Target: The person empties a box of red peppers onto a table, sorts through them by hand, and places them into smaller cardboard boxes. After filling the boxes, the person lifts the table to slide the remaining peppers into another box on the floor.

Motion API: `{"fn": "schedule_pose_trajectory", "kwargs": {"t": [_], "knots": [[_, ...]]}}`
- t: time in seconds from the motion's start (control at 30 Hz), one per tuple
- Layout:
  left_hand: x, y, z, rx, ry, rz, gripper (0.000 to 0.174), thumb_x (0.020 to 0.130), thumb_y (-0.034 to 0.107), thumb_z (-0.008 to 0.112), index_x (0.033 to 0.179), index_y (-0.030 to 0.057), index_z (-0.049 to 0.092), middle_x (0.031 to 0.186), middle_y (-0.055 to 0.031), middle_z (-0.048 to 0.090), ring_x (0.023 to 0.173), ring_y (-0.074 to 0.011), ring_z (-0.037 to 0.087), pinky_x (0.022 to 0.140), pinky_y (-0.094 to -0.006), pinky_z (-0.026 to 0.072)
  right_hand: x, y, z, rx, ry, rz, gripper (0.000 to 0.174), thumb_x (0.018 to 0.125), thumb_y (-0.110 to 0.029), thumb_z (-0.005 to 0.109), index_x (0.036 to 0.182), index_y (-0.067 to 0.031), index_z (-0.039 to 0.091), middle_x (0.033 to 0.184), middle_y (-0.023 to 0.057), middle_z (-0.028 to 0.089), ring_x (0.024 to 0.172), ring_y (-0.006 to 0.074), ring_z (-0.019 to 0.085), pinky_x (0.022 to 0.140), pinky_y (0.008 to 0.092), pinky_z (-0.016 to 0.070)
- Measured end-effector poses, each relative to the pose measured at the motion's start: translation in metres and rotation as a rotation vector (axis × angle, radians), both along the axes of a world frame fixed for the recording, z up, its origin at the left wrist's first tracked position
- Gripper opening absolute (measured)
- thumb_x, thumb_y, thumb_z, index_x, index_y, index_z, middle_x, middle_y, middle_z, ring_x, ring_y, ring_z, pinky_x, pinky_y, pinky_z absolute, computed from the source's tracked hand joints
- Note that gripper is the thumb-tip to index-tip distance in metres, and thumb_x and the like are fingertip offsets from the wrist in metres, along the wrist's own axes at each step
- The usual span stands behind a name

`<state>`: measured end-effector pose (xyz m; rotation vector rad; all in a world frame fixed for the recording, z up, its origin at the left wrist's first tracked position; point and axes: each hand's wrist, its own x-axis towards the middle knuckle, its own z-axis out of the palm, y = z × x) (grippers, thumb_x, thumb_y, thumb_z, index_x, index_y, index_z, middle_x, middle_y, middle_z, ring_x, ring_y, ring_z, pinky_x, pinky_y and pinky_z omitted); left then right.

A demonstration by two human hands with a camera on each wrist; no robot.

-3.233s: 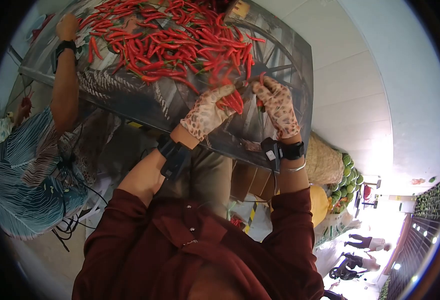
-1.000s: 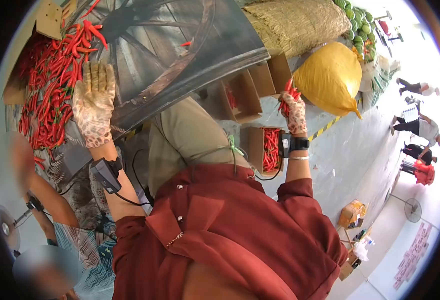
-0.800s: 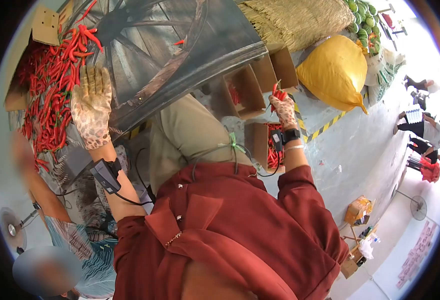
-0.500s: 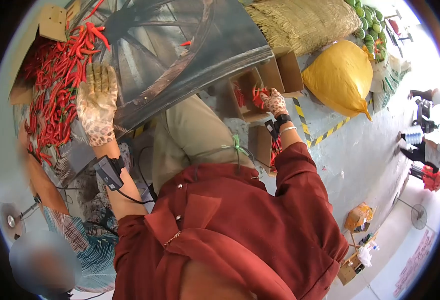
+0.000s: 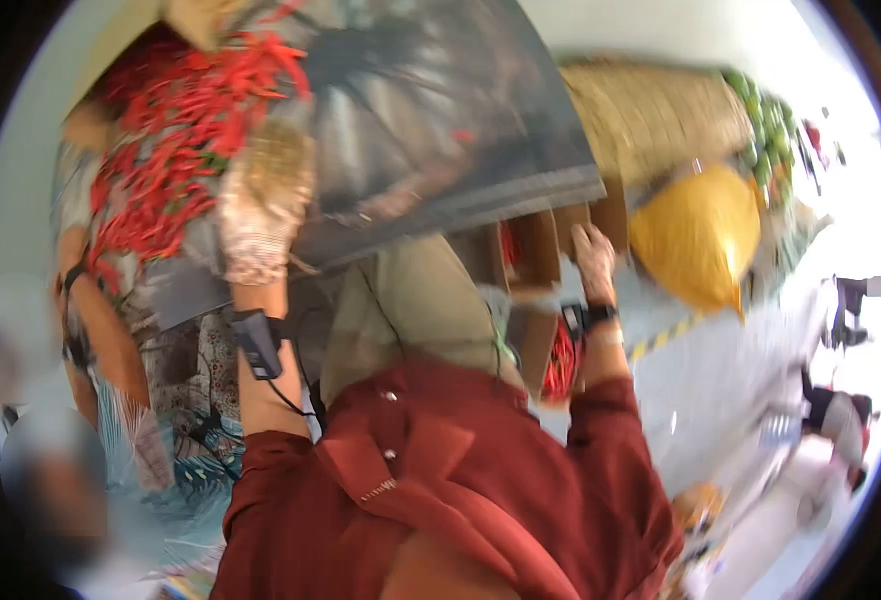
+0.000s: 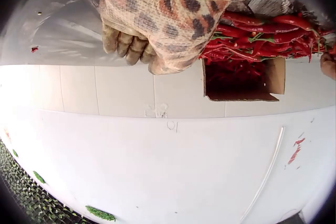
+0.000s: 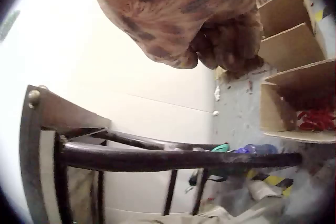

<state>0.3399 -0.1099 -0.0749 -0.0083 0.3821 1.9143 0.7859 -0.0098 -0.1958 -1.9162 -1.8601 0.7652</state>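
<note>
My left hand (image 5: 266, 205), in a spotted glove with a stained palm, lies over the table beside a heap of red chillies (image 5: 176, 150). Its fingers are loosely bent and hold nothing; in the left wrist view the glove (image 6: 163, 19) covers part of the heap. Past the table's edge, my gloved right hand (image 5: 595, 262) hovers beside the open cardboard boxes (image 5: 536, 285). Nothing shows between its relaxed fingers in the right wrist view. Some chillies (image 7: 316, 120) lie inside one box. A lower box holds many more chillies (image 5: 563, 365).
A yellow sack (image 5: 701, 240) and a woven bundle (image 5: 661, 115) stand right of the boxes, with watermelons (image 5: 766, 130) behind. Dark table rails (image 7: 173, 159) run below the tabletop (image 5: 441, 110). Another person (image 5: 101, 330) works at the left, one hand (image 6: 329, 66) near the heap.
The right hand held chillies over a box half a second ago and now has none, having drawn away to the right. The left hand stays by the heap; the head view has shifted.
</note>
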Motion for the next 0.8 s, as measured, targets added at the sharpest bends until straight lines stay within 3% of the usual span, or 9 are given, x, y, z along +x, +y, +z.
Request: {"fn": "schedule_pose_trajectory", "kwargs": {"t": [0.1, 0.13, 0.2, 0.27, 0.33, 0.43, 0.5, 0.57, 0.8], "knots": [[0.008, -0.002, 0.009, 0.009, -0.070, -0.018, 0.036, 0.095, 0.019, 0.051, 0.126, -0.0008, 0.052, 0.126, -0.0163, 0.056, 0.121, -0.0300, 0.052, 0.107, -0.0501, 0.0392, -0.026, 0.000, 0.045, 0.057, 0.392, -0.163, 0.026, 0.094, -0.027, 0.057, 0.087, -0.0029, 0.064, 0.065, 0.0000, 0.053, 0.060, 0.0067, 0.046, 0.053, 0.0256, 0.0397], [0.009, -0.002, 0.011, 0.005, -0.040, -0.022, 0.036, 0.095, 0.019, 0.051, 0.125, -0.0013, 0.052, 0.127, -0.0160, 0.056, 0.123, -0.0296, 0.050, 0.107, -0.0494, 0.0400, -0.026, 0.005, 0.054, 0.162, 0.369, -0.109, 0.025, 0.094, -0.026, 0.058, 0.088, -0.0037, 0.065, 0.066, -0.0041, 0.053, 0.056, 0.0056, 0.043, 0.049, 0.0233, 0.0358], [0.007, -0.001, 0.007, 0.039, -0.023, -0.032, 0.034, 0.095, 0.019, 0.053, 0.123, -0.0003, 0.054, 0.123, -0.0169, 0.058, 0.117, -0.0308, 0.054, 0.103, -0.0480, 0.0432, -0.022, 0.012, 0.080, 0.188, 0.323, -0.084, 0.028, 0.095, -0.025, 0.054, 0.095, 0.0009, 0.065, 0.080, 0.0057, 0.065, 0.074, 0.0153, 0.059, 0.067, 0.0286, 0.0476], [0.007, -0.001, 0.005, 0.058, -0.018, -0.018, 0.033, 0.095, 0.020, 0.054, 0.121, 0.0007, 0.056, 0.121, -0.0176, 0.060, 0.115, -0.0312, 0.057, 0.102, -0.0468, 0.0449, -0.027, 0.022, 0.094, 0.484, 0.414, 0.080, 0.024, 0.095, -0.024, 0.054, 0.090, -0.0021, 0.062, 0.071, 0.0009, 0.057, 0.058, 0.0096, 0.049, 0.050, 0.0244, 0.0387], [0.007, -0.004, 0.003, 0.003, -0.122, -0.044, 0.029, 0.094, 0.021, 0.054, 0.114, 0.0008, 0.060, 0.115, -0.0153, 0.062, 0.112, -0.0314, 0.057, 0.098, -0.0484, 0.0462, -0.043, 0.022, 0.131, 0.320, 0.612, 0.040, 0.021, 0.095, -0.023, 0.055, 0.091, -0.0029, 0.061, 0.072, 0.0005, 0.057, 0.056, 0.0083, 0.048, 0.047, 0.0233, 0.0364], [0.004, -0.008, -0.012, 0.098, -0.137, -0.095, 0.027, 0.094, 0.023, 0.055, 0.107, 0.0016, 0.063, 0.107, -0.0142, 0.065, 0.104, -0.0316, 0.061, 0.092, -0.0474, 0.0493, -0.082, 0.031, 0.172, 0.562, 0.381, 0.315, 0.016, 0.088, -0.015, 0.064, 0.095, -0.0008, 0.066, 0.080, 0.0087, 0.066, 0.071, 0.0158, 0.059, 0.058, 0.0279, 0.0473], [0.004, -0.009, -0.014, 0.086, -0.120, -0.091, 0.027, 0.095, 0.025, 0.055, 0.105, 0.0017, 0.063, 0.104, -0.0134, 0.067, 0.098, -0.0318, 0.063, 0.088, -0.0470, 0.0509, -0.136, 0.023, 0.205, 0.191, 0.434, 0.336, 0.016, 0.087, -0.017, 0.064, 0.096, -0.0030, 0.065, 0.085, 0.0116, 0.065, 0.073, 0.0216, 0.061, 0.062, 0.0306, 0.0497], [0.003, -0.011, -0.018, 0.171, -0.092, -0.127, 0.028, 0.095, 0.027, 0.056, 0.104, 0.0020, 0.063, 0.105, -0.0132, 0.066, 0.096, -0.0315, 0.064, 0.087, -0.0468, 0.0514, -0.185, 0.028, 0.222, 0.330, 0.178, 0.682, 0.021, 0.087, -0.021, 0.064, 0.099, -0.0031, 0.065, 0.092, 0.0136, 0.065, 0.077, 0.0264, 0.062, 0.069, 0.0333, 0.0514], [0.005, -0.017, -0.015, 0.196, -0.098, -0.122, 0.031, 0.097, 0.029, 0.052, 0.108, 0.0027, 0.062, 0.106, -0.0121, 0.066, 0.096, -0.0277, 0.064, 0.085, -0.0434, 0.0529, -0.337, 0.066, 0.220, 0.340, -0.083, 1.027, 0.051, 0.085, -0.039, 0.063, 0.116, 0.0011, 0.060, 0.113, 0.0204, 0.062, 0.110, 0.0320, 0.058, 0.095, 0.0390, 0.0443]]}}
